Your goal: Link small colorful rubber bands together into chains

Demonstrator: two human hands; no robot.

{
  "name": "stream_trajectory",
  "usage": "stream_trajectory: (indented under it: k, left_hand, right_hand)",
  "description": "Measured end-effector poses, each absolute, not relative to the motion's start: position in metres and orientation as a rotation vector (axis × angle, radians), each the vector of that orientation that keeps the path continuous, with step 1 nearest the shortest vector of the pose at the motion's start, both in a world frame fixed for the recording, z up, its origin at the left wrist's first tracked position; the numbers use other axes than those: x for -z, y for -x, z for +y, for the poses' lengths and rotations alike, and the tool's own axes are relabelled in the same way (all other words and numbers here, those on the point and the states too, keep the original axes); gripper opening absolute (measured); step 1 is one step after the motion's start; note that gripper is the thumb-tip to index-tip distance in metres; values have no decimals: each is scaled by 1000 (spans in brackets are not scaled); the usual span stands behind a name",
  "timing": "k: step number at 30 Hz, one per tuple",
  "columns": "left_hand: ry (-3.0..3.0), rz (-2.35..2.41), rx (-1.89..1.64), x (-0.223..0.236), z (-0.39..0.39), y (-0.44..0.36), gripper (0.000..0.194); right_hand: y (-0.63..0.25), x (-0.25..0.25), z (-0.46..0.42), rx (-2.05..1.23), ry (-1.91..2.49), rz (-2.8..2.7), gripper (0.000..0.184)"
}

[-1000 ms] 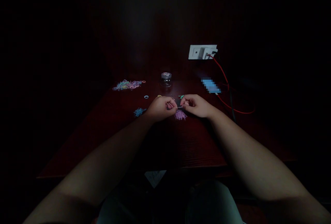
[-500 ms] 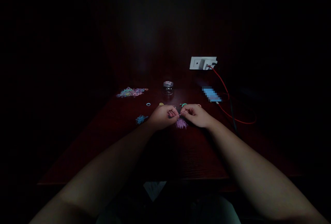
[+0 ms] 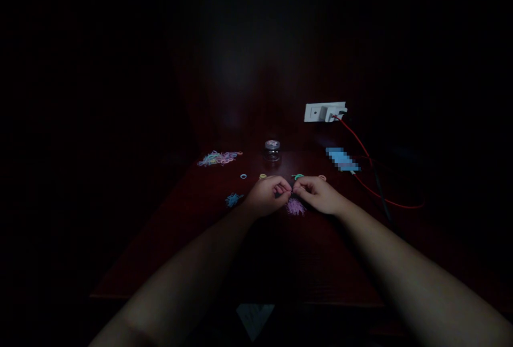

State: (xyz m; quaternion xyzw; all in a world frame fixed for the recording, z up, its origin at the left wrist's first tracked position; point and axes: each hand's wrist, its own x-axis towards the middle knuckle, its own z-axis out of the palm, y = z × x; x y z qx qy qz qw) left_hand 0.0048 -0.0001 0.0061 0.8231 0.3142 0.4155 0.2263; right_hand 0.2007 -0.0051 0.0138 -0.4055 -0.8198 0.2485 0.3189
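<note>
My left hand (image 3: 268,196) and my right hand (image 3: 319,195) meet fingertip to fingertip above the table, each closed in a pinch. A small pale purple elastic band (image 3: 292,190) seems to be stretched between them; most of it is hidden by the fingers. Just below lies a heap of purple elastic bands (image 3: 295,208). To the left of my left hand sits a smaller heap of blue bands (image 3: 233,200). Beyond the hands are a blue band (image 3: 243,176), yellow bands (image 3: 262,176), green bands (image 3: 298,177) and an orange band (image 3: 322,177).
A mixed heap of coloured bands (image 3: 218,159) lies at the back left. Behind my hands stands a clear lidded jar (image 3: 272,152). At right, a phone (image 3: 342,159) is joined by a red cable (image 3: 364,146) to a wall socket (image 3: 315,113). The dark red table (image 3: 176,251) is dimly lit.
The whole view has shifted, so everything appears lower and farther right. My hands keep their pinch over the purple heap, with fingertips slightly closer together.
</note>
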Motion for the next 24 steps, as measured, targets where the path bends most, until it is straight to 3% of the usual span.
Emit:
stream_trajectory:
  k: [24]
  left_hand:
    - [-2255,908,-1109,-6,2,-4,8]
  right_hand:
    - [-199,-14,-5,-657,1054,-2154,28]
